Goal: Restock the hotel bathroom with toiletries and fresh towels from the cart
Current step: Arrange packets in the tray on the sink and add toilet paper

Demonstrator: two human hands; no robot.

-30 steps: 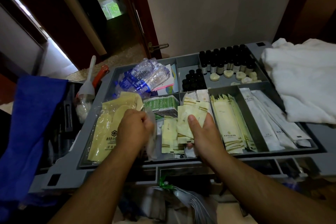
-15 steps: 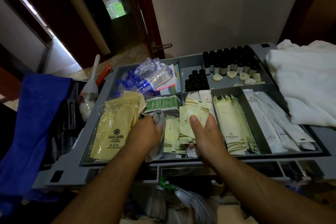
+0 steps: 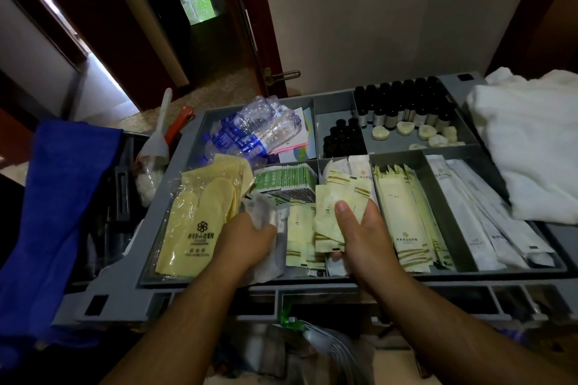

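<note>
A fan of pale yellow sachets (image 3: 337,197) is over the middle compartment of the cart tray (image 3: 312,284), pinched in the right hand (image 3: 366,237), thumb on top. The left hand (image 3: 247,237) has its grip clenched round a crumpled clear packet (image 3: 261,212) just beside. The job looks to be at the gathering stage: white towels (image 3: 531,141) lie untaken on the cart's right end, dark bottles (image 3: 406,106) stand in rows. Water bottles (image 3: 262,131) and a yellow cloth pack (image 3: 200,216) crowd the left compartments; a blue cloth (image 3: 56,197) hangs further left.
</note>
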